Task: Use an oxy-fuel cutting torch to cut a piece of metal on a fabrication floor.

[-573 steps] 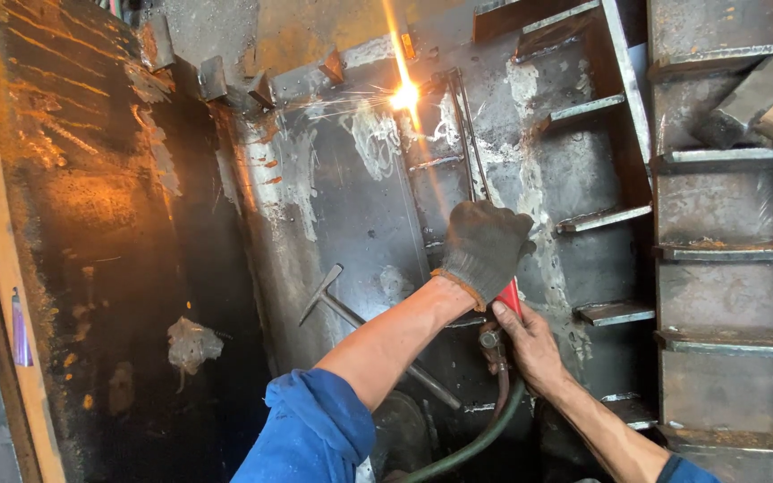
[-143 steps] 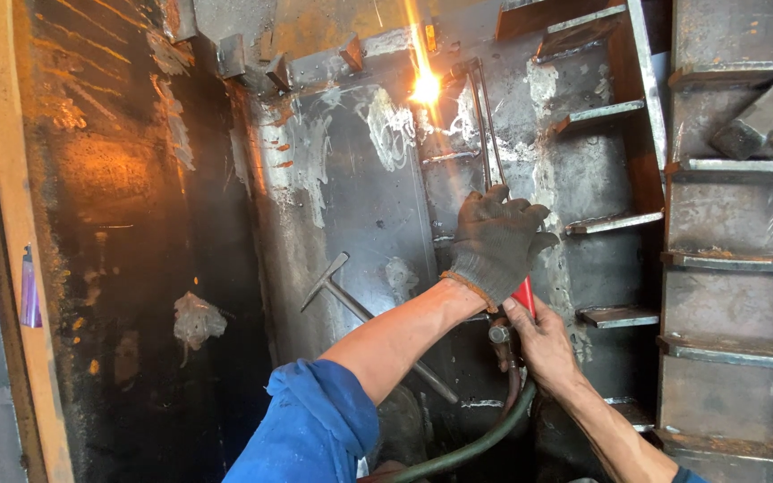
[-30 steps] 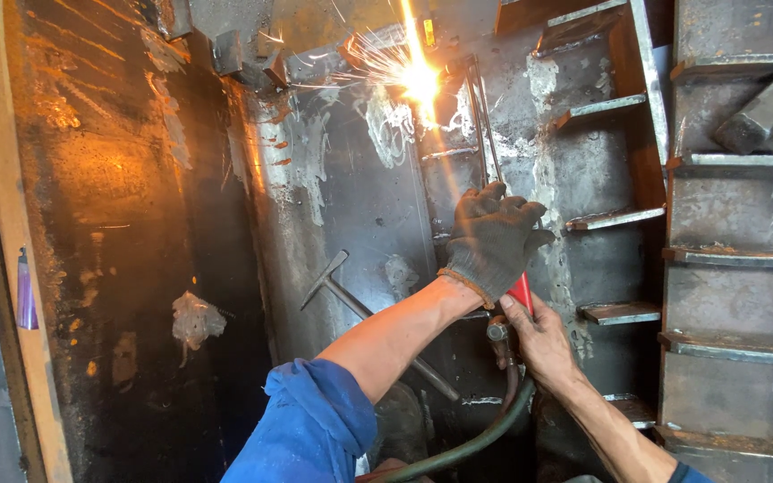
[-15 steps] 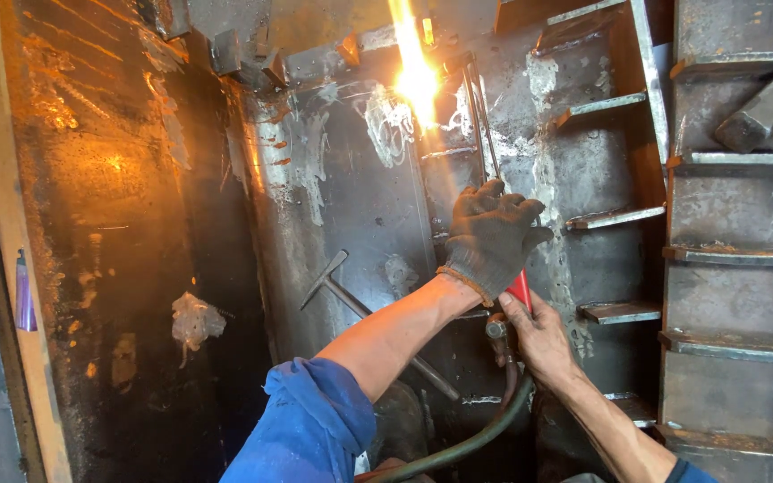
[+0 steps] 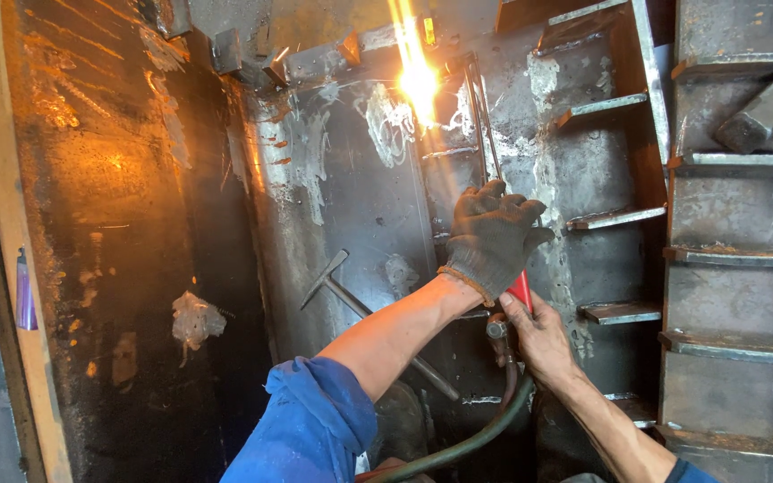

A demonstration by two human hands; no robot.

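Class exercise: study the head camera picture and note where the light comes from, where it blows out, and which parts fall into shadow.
Head view: the cutting flame is the main light and burns out to white; it throws orange glare on the left steel wall; the gloved left hand and bare right hand are evenly lit; the lower corner beneath the green hose sinks into shadow.

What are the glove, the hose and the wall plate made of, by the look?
Glove on the left hand: grey knitted fabric, ribbed cuff, soiled. Hose: dark green, smooth and bending, likely rubber. Wall plate: dull grey steel, scorched, with chalky streaks and welded brackets.
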